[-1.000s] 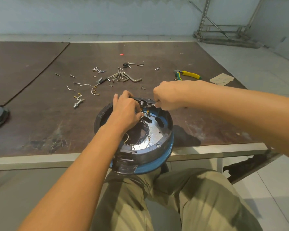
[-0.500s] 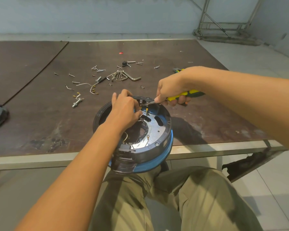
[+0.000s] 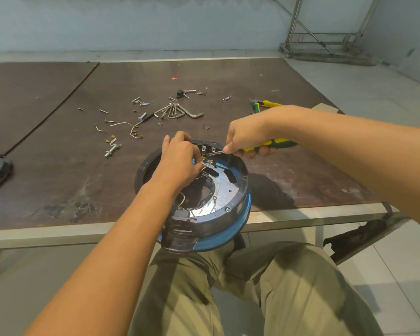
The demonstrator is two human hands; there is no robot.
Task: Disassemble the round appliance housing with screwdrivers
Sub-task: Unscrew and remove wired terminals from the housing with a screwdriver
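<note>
Housing: round black-and-blue plastic appliance housing (image 3: pixel 238 197) with a shiny metal plate inside. It is propped on the near rim of the table and overhangs toward the lap, probably so its open face tilts up to the eyes.
Support: brown board table with a metal rim (image 3: pixel 58 229).
Left hand (image 3: pixel 180 163): fingers curled together, pinching thin white wires (image 3: pixel 202 165) at the housing's far side, likely to hold them taut and clear.
Right hand (image 3: pixel 246 138): fingers clamped round a yellow-and-green-handled tool (image 3: pixel 277 143). Its slim metal tip reaches in just beside the left fingertips. Pliers or screwdriver, I cannot tell.
Step, as judged: freeing a wire terminal.
Set aside: yellow-and-green pliers (image 3: pixel 264 104), a bunch of steel hex keys (image 3: pixel 177 112) and scattered loose screws (image 3: pixel 141 102) lie farther back, apart from the work yet reachable.
Risk: the overhanging housing could slip.
</note>
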